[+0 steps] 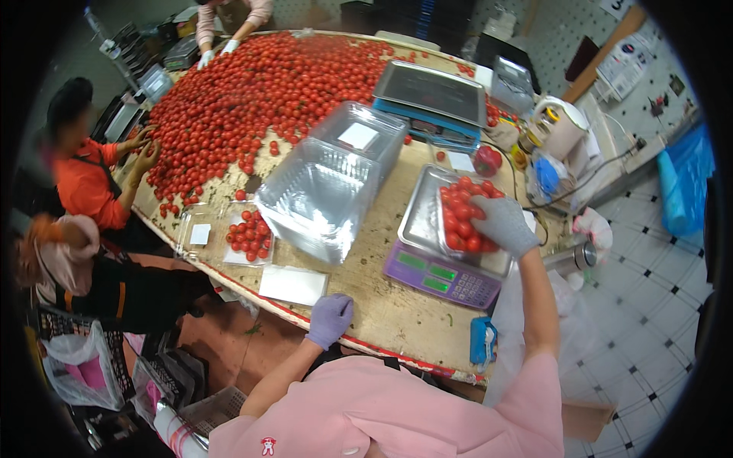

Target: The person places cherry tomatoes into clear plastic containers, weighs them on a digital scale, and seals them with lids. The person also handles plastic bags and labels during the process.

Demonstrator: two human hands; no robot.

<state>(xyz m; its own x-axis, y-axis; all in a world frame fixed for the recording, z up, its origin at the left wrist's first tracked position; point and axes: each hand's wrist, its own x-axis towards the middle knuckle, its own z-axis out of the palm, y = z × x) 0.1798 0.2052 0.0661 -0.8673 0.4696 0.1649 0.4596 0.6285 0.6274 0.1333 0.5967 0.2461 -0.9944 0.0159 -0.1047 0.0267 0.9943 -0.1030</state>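
Observation:
My right hand (507,223), in a grey glove, reaches over a clear plastic punnet filled with cherry tomatoes (461,217). Its fingertips touch the fruit on top; whether they grip a tomato is hidden. The punnet stands on the steel pan (421,214) of a purple digital scale (441,277) with lit green displays. My left hand (331,320), in a lilac glove, rests curled at the table's near edge with nothing visible in it. Just beyond it lies a stack of white sheets (294,284). Nested clear plastic punnets (320,194) lie left of the scale.
A large heap of cherry tomatoes (257,97) covers the far side. A second scale (429,97) stands behind mine. An open punnet of tomatoes (250,237) sits on the left. A blue tape dispenser (483,342) lies near the front edge. Co-workers (94,177) stand along the left and far sides.

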